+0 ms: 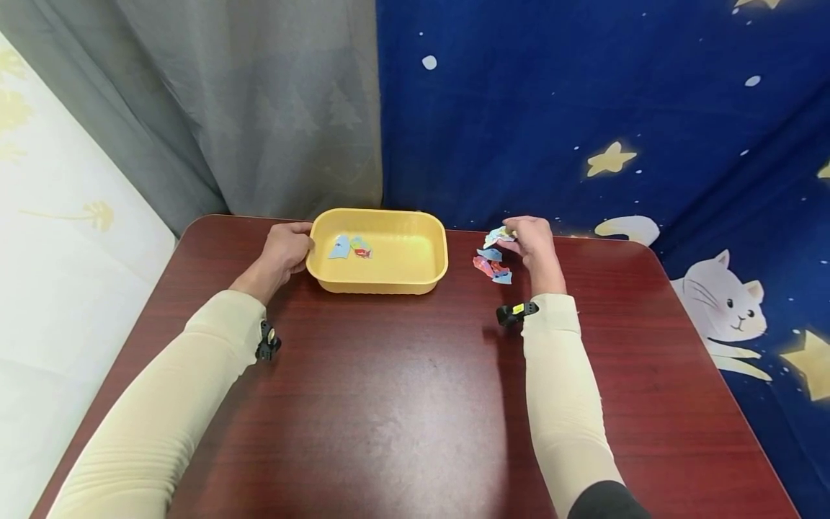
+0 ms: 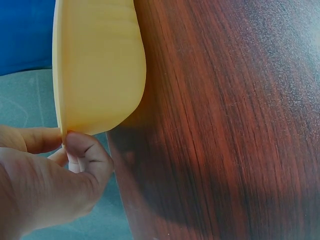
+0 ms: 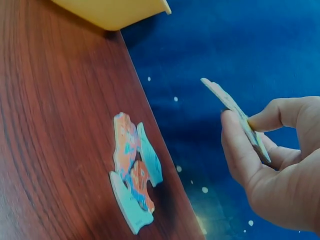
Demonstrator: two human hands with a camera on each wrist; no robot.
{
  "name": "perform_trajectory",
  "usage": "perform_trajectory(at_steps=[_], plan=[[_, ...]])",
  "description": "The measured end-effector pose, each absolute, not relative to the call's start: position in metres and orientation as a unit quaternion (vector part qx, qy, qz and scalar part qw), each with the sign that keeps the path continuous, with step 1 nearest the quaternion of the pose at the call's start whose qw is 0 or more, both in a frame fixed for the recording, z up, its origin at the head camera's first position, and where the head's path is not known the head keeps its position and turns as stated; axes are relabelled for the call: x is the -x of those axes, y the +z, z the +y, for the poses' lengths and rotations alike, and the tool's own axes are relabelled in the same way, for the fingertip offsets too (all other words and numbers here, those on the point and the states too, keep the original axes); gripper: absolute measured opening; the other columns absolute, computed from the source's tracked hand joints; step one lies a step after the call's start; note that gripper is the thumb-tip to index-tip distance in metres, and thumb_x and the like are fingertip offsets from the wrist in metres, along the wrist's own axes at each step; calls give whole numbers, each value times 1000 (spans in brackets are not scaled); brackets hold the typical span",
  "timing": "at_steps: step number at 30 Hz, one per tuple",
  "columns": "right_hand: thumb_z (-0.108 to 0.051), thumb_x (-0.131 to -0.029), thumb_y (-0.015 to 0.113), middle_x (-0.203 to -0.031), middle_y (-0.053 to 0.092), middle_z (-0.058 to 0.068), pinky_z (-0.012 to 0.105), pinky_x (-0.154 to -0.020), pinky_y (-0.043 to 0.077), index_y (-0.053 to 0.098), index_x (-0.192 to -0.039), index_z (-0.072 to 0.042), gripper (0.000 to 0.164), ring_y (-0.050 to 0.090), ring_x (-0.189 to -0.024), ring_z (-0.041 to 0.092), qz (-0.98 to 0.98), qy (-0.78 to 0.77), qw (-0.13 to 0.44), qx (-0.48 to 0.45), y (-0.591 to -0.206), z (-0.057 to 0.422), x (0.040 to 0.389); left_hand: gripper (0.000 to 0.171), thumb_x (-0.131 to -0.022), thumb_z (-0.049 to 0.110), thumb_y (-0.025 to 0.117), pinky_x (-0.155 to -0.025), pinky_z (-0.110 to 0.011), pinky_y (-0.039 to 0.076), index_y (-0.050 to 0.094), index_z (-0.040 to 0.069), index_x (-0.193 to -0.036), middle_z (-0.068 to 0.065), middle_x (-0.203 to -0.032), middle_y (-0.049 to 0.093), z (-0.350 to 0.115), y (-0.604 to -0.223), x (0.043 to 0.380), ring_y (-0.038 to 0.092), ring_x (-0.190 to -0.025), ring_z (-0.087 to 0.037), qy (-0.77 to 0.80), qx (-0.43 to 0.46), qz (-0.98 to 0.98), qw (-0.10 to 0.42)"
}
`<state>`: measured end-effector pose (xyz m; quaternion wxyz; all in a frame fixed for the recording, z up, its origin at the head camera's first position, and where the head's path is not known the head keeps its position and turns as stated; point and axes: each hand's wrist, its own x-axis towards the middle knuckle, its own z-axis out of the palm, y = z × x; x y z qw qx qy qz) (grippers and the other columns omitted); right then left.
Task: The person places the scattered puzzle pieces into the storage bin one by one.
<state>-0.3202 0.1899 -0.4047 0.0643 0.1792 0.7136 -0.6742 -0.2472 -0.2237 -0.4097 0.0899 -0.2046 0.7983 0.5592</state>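
We've got reddish-brown tabletop [image 1: 402, 375] stretching in front of the yellow tray [image 1: 376, 287], and just right of it we spot a cluster of printed pieces [image 1: 483, 265]; the tray's right wall stands between them and the colourful scraps [image 1: 339, 249] inside. Now we see the left hand [image 1: 285, 249] pinching the tray's left rim, while the right hand [image 1: 532, 241], right of the tray, clamps a flat piece [image 1: 499, 235] between thumb and fingers.

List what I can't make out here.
Held piece or pieces, number: right wrist view, nearly edge-on, partly covered by the right hand.
Yellow tray, underside: head view, hidden by its own floor.
Printed pieces inside, fine detail: head view, too small.
Right sleeve, upper end: head view, cut off by bottom edge.
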Motion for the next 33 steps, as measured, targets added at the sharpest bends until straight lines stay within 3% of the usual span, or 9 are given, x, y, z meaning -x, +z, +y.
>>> perform_trajectory(at_steps=[5, 10, 18, 25, 33], plan=[[3, -85, 56, -110, 53, 7, 26, -65, 58, 57, -120, 7, 36, 60, -74, 12, 709, -680, 53, -179, -404, 179, 322, 50, -93, 3, 46, -44, -23, 40, 51, 10, -142, -7, -79, 58, -225, -411, 247, 44, -44, -10, 561, 206, 797, 91], [1, -83, 60, -100, 54, 7, 25, -65, 58, 62, -107, 1, 24, 59, -71, 11, 736, -651, 48, -180, -402, 170, 322, 49, -93, 3, 46, -45, -23, 41, 51, 10, -142, -9, -83, 59, -225, -411, 246, 45, -45, -10, 561, 206, 797, 90], [0, -86, 62, -109, 56, 8, 22, -69, 57, 61, -123, 0, 37, 60, -81, 14, 758, -629, 76, -154, -397, 155, 324, 49, -94, 4, 46, -46, -23, 43, 51, 10, -142, -10, -87, 59, -225, -410, 246, 46, -46, -10, 562, 209, 794, 95], [4, -83, 60, -101, 59, 7, 21, -63, 54, 65, -120, -2, 38, 59, -75, 13, 767, -623, 76, -132, -392, 139, 324, 50, -93, 3, 46, -45, -23, 41, 51, 11, -142, -8, -82, 58, -224, -409, 247, 44, -44, -10, 563, 209, 793, 102], [3, -86, 57, -104, 60, 10, 29, -76, 57, 64, -120, -3, 35, 62, -77, 14, 776, -614, 84, -114, -387, 115, 325, 50, -93, 3, 46, -47, -24, 41, 50, 10, -142, -7, -81, 59, -225, -408, 250, 45, -46, -11, 564, 204, 794, 104]])
